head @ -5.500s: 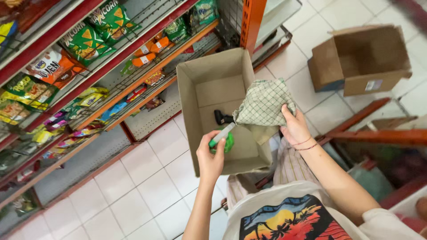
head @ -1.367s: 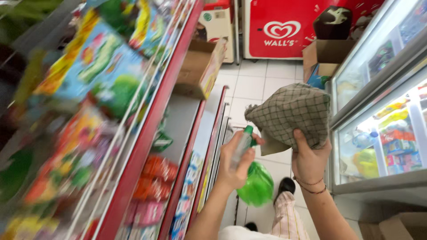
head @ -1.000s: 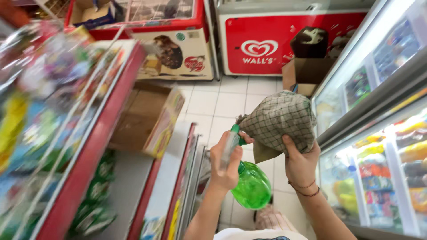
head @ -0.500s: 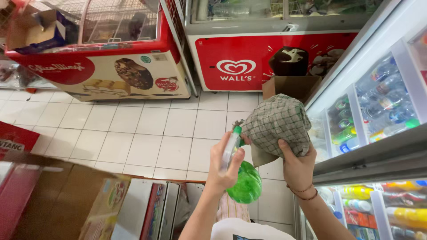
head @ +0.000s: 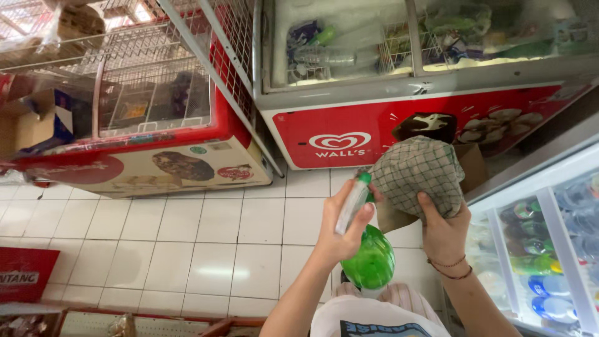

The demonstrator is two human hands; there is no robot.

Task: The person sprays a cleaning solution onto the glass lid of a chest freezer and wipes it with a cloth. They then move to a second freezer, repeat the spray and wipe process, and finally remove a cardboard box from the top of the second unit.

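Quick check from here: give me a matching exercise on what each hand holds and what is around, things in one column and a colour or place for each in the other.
Things:
1. spray bottle
2. cloth
3. freezer
4. box

Colour or place:
A. checked, gripped in the right hand
B. red front, clear sliding lid, straight ahead
C. cardboard, far left beside the wire basket
D. green, held in the left hand

Pairs: 1-D, 2-A, 3-B, 4-C

Red freezer-front label, blue-brown carton far left, red sign lower left.
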